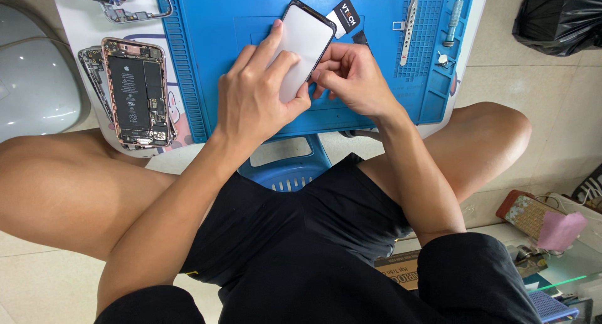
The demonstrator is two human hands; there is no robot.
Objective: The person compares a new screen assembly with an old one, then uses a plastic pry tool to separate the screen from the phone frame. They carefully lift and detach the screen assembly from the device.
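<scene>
We see the left hand (254, 95) pressing flat on a phone screen panel (305, 39), fingers spread, thumb hooked under its lower edge. Right hand (351, 79) pinches the panel's right edge. Panel sits on the blue mat (207, 36), long axis tilted up-right. An opened phone body (135, 92) lies well left on the tabletop.

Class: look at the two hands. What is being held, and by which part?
A phone screen panel: left hand lies over its face, right hand fingers pinch its right edge.

White phone screen panel (305, 45), tilted over blue mat (213, 36)
</scene>
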